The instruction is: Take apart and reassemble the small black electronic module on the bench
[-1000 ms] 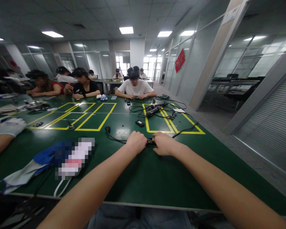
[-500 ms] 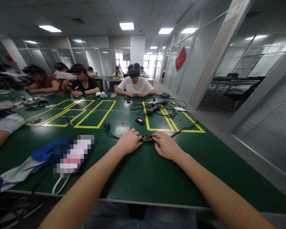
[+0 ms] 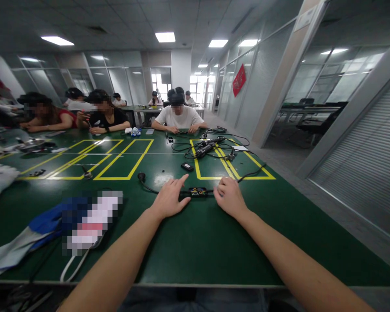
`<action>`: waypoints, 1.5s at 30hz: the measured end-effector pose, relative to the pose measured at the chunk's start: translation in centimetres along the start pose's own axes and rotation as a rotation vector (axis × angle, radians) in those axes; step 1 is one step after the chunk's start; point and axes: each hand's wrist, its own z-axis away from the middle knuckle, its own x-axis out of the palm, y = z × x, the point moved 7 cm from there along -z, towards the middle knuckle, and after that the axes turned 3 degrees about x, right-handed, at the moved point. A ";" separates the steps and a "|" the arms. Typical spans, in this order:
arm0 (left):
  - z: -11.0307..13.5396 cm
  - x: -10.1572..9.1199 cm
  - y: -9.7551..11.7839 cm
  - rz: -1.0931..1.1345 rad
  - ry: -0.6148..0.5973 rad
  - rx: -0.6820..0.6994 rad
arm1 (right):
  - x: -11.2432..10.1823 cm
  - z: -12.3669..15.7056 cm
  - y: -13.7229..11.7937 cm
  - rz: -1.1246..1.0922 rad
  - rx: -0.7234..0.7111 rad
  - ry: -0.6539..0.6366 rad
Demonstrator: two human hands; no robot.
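Observation:
A small open black cable box (image 3: 198, 191) lies on the green table, with coloured wires showing inside it. A black power cable (image 3: 149, 187) runs out of both its ends; its left end carries a plug (image 3: 141, 177). My left hand (image 3: 169, 197) is beside the box's left end, thumb and forefinger spread apart, over the cable. To the right of the box my right hand (image 3: 230, 196) is closed with curled fingers on the cable. Beyond the hands rests a black cover-like piece (image 3: 187, 167).
Tangled black cables with dark housings (image 3: 209, 147) lie further back. On the left are a blurred pale item (image 3: 95, 221), a blue and white glove (image 3: 26, 238) and a neighbour's gloved hand (image 3: 0, 177). A person in white (image 3: 178, 115) sits opposite. Yellow tape (image 3: 139, 158) marks the tabletop.
My left hand has opened and come off the cable box. My right hand has shifted right from the box onto the cable. The view has turned slightly right.

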 end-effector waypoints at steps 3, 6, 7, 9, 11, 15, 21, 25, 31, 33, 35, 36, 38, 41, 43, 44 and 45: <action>0.0 0.1 0.0 -0.003 -0.010 -0.005 | 0.6 0.1 0.4 0.049 0.058 -0.060; -0.1 0.0 0.1 -0.005 -0.007 -0.008 | 1.0 0.5 0.8 0.014 0.161 -0.135; -0.1 0.0 0.2 -0.004 -0.004 -0.007 | 0.9 0.6 0.8 -0.001 0.198 -0.142; -0.1 -0.2 0.3 -0.003 0.002 -0.005 | 0.5 0.7 0.4 -0.023 0.252 -0.133; -0.1 -0.3 0.3 -0.003 0.013 -0.007 | 0.1 0.3 -0.3 -0.024 0.267 -0.120; -0.1 -0.6 0.2 -0.006 0.044 -0.030 | 1.1 -2.2 -2.2 0.033 0.242 -0.203; 0.5 -0.9 -0.7 -0.019 0.092 -0.117 | 6.7 -7.4 -3.8 0.174 0.305 -0.437; 0.7 -0.9 -1.0 -0.007 0.113 -0.129 | 9.8 -9.1 -3.7 0.202 0.436 -0.507; 0.5 -0.7 -1.1 0.019 0.136 -0.117 | 10.9 -9.3 -3.0 0.321 0.424 -0.563; 0.4 -0.6 -0.9 0.018 0.131 -0.108 | 10.5 -9.2 -2.8 0.343 0.387 -0.557; 0.3 -0.5 -0.7 0.020 0.120 -0.095 | 9.9 -9.1 -2.4 0.345 0.371 -0.567; 0.2 -0.5 -0.6 0.023 0.115 -0.088 | 9.7 -9.0 -2.1 0.341 0.376 -0.572; 0.2 -0.4 -0.5 0.032 0.109 -0.079 | 9.4 -8.9 -1.6 0.321 0.407 -0.567; 0.2 -0.4 -0.6 0.049 0.109 -0.077 | 9.6 -8.9 -1.7 0.259 0.422 -0.541; 0.2 -0.4 -0.7 0.056 0.108 -0.082 | 10.3 -8.7 -2.1 0.236 0.418 -0.553; 0.2 -0.4 -0.8 0.057 0.109 -0.085 | 10.6 -8.6 -2.3 0.239 0.421 -0.565; 0.2 -0.4 -0.9 0.058 0.108 -0.087 | 10.8 -8.5 -2.5 0.245 0.416 -0.567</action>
